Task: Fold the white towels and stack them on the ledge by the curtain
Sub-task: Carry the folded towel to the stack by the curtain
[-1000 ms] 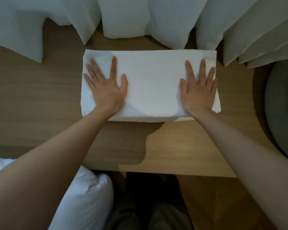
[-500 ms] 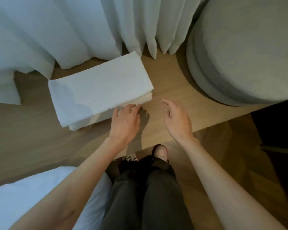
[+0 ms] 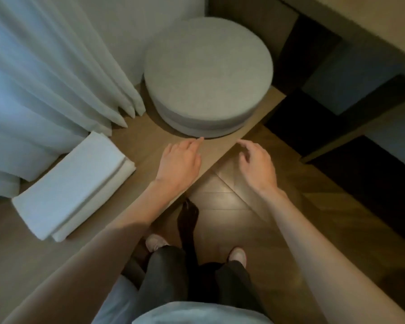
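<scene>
1. Head view: two folded white towels [image 3: 73, 185] lie stacked on the wooden ledge [image 3: 140, 141]. The upper towel is set slightly back, so the lower one shows as a strip along the near side. The stack sits slantwise in the frame.
2. The stack's far end touches the hem of the white curtain [image 3: 45, 78], which hangs in folds along the back of the ledge.
3. Left hand [image 3: 179, 160]: it hovers above bare ledge, well apart from the towels, palm down. Its grip is released, the fingers loosely extended and holding nothing. The forefinger tip reaches nearly to the base of the cushion.
4. Right hand [image 3: 257, 164]: it hovers over the ledge's front edge and the floor beyond, palm down. Its grip is also released, the fingers loosely curled and holding nothing.
5. A round grey cushion [image 3: 208, 73] rests on the ledge to the right of the curtain, just beyond both hands.
6. Wooden floor [image 3: 220, 202] runs in front of the ledge. The person stands on it in dark trousers [image 3: 164, 277] and pale shoes [image 3: 154, 242].
7. Dark furniture at upper right is blurred, and its kind cannot be told.
</scene>
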### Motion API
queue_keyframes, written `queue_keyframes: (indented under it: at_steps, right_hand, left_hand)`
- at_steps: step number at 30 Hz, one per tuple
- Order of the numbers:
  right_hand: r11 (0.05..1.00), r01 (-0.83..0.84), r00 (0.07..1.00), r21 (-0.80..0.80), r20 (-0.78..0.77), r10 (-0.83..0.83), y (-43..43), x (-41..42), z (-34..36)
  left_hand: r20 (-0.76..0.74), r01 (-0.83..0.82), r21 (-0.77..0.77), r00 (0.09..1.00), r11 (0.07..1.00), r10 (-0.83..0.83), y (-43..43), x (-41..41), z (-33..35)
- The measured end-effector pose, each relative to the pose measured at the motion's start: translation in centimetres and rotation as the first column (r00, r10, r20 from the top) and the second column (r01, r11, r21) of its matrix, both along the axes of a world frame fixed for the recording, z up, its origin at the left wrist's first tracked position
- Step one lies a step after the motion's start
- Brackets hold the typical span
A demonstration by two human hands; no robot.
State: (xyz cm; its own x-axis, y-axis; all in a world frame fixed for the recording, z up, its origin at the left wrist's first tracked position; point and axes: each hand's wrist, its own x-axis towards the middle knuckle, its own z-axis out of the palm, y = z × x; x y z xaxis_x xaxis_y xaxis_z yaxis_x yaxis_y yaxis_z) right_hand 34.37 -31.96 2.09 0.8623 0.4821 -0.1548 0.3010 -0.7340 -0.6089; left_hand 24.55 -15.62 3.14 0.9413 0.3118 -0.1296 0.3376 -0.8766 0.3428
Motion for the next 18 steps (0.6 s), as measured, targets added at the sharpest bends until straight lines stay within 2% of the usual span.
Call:
queue_keyframes:
  at_steps: [9, 18]
  right_hand:
    - [0.99, 0.126, 0.985, 0.071, 0.109, -0.133, -16.5, 7.2, 10.2]
    - [0.968, 0.157, 0.97, 0.197, 0.152, -0.188, -21.9, 15.0, 18.7]
  left_hand:
    - [0.189, 0.137, 0.045, 0.971, 0.99, -0.143, -15.1, 11.4, 9.9]
    - [0.372, 0.224, 0.081, 0.897, 0.971, -0.238, -19.8, 20.5, 17.3]
